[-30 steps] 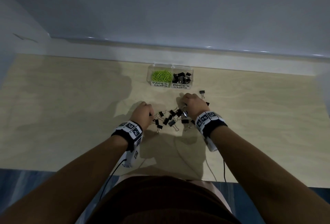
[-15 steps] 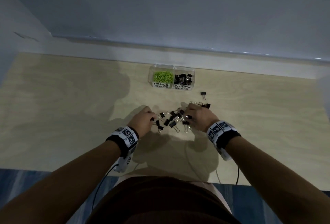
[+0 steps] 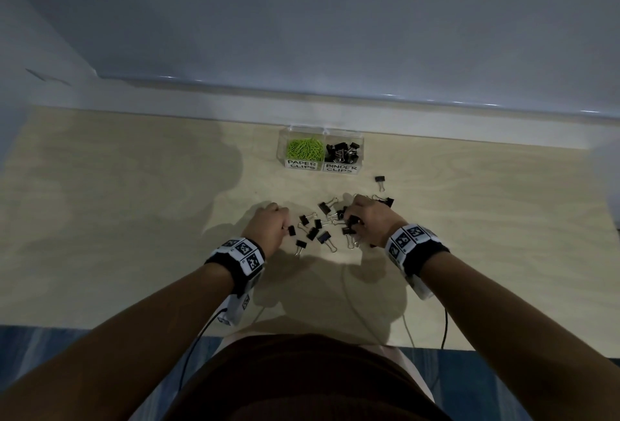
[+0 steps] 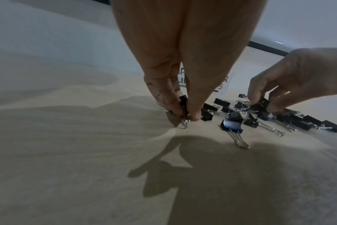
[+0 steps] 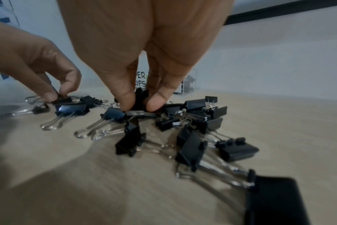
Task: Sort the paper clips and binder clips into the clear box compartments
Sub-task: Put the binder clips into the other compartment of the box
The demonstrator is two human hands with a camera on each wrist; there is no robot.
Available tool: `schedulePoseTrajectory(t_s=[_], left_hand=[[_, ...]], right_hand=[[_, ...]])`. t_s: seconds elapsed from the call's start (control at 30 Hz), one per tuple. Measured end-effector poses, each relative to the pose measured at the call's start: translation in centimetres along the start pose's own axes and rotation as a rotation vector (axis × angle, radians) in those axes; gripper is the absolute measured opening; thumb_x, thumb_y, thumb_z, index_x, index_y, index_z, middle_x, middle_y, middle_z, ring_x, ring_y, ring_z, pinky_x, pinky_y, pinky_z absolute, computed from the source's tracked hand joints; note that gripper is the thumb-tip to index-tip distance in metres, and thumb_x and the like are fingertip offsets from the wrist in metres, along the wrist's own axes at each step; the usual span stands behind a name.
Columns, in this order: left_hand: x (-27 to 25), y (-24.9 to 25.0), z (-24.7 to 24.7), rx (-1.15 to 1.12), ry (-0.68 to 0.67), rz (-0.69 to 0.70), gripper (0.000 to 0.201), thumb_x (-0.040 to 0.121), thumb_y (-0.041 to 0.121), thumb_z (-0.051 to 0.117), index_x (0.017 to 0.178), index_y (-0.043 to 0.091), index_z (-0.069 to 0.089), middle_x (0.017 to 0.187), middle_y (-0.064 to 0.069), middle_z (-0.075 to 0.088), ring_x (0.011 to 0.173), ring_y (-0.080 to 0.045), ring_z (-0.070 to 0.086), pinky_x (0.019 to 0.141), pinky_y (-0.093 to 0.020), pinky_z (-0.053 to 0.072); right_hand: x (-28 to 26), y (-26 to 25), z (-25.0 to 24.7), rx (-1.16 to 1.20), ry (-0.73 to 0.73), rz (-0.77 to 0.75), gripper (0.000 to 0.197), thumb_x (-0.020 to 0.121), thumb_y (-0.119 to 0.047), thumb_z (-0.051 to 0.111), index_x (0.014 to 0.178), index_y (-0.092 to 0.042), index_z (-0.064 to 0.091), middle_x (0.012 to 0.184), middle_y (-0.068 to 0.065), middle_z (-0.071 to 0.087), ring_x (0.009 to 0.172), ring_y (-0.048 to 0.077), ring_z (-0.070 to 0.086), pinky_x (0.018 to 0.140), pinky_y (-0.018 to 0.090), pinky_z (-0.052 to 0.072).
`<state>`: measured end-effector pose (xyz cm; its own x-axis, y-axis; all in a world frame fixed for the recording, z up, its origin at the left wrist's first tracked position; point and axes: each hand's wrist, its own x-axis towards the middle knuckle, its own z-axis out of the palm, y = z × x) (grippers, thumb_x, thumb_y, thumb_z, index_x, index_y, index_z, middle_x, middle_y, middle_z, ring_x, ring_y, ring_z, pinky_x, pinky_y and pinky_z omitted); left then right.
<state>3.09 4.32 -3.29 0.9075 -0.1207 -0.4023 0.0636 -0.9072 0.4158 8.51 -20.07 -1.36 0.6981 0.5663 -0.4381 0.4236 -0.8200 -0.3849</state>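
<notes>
Left hand (image 4: 175,85) pinches small black metal binder clip (image 4: 183,101) at left edge of loose black binder clip pile (image 3: 330,226) on pale wooden counter (image 3: 134,202). Right hand (image 5: 144,60) pinches another black binder clip (image 5: 139,99) from pile. Clear plastic two-compartment box (image 3: 320,165) stands beyond pile.

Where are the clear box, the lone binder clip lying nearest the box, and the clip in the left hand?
clear box (image 3: 360,155), head view, on its right wall.
lone binder clip (image 3: 379,179), head view, on its black body.
clip in the left hand (image 4: 183,101), left wrist view, on the black body showing between the fingertips.
</notes>
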Motion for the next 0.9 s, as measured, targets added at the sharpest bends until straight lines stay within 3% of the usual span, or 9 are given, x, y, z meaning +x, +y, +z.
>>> schedulePoseTrajectory(t_s=[0.3, 0.5, 0.7, 0.8, 0.9], left_hand=[[-0.3, -0.3, 0.0, -0.086, 0.026, -0.001, 0.015, 0.083, 0.006, 0.062, 0.093, 0.017, 0.060, 0.102, -0.002, 0.044, 0.092, -0.018, 0.050, 0.084, -0.024, 0.043], [-0.3, -0.3, -0.4, -0.134, 0.040, 0.009, 0.012, 0.080, 0.005, 0.066, 0.091, 0.010, 0.066, 0.102, -0.005, 0.051, 0.089, -0.017, 0.053, 0.084, -0.022, 0.044], [0.1, 0.1, -1.8, -0.171, -0.027, -0.038, 0.003, 0.079, 0.004, 0.068, 0.082, 0.004, 0.069, 0.094, -0.005, 0.065, 0.083, -0.015, 0.061, 0.081, -0.023, 0.050], [1.3, 2.3, -3.8, -0.172, -0.046, 0.041, 0.005, 0.081, 0.006, 0.067, 0.077, 0.008, 0.068, 0.077, 0.003, 0.063, 0.074, -0.009, 0.060, 0.081, -0.029, 0.055], [3.9, 5.6, -6.6, -0.225, 0.037, 0.108, 0.003, 0.084, 0.008, 0.065, 0.084, 0.005, 0.066, 0.085, -0.001, 0.065, 0.078, -0.011, 0.060, 0.073, -0.018, 0.048]], right_hand=[[0.4, -0.4, 0.4, 0.053, 0.079, -0.013, 0.016, 0.078, -0.003, 0.061, 0.093, -0.008, 0.066, 0.095, 0.007, 0.057, 0.085, 0.028, 0.056, 0.075, 0.033, 0.048], [0.0, 0.1, 0.3, 0.173, 0.312, -0.007, 0.010, 0.076, 0.000, 0.064, 0.080, -0.007, 0.069, 0.087, 0.006, 0.058, 0.072, 0.022, 0.056, 0.070, 0.037, 0.053], [2.6, -1.1, -5.5, 0.283, 0.601, 0.054, 0.004, 0.081, -0.004, 0.066, 0.084, -0.007, 0.067, 0.091, 0.004, 0.063, 0.077, 0.015, 0.061, 0.077, 0.018, 0.052], [5.3, -1.3, -8.1, 0.193, 0.562, 0.110, 0.013, 0.081, -0.003, 0.065, 0.092, -0.009, 0.066, 0.097, 0.005, 0.061, 0.084, 0.018, 0.059, 0.082, 0.026, 0.053], [6.7, -1.2, -8.8, 0.151, 0.455, 0.183, 0.030, 0.080, 0.002, 0.062, 0.106, -0.013, 0.063, 0.107, 0.006, 0.057, 0.091, 0.021, 0.059, 0.086, 0.030, 0.053]])
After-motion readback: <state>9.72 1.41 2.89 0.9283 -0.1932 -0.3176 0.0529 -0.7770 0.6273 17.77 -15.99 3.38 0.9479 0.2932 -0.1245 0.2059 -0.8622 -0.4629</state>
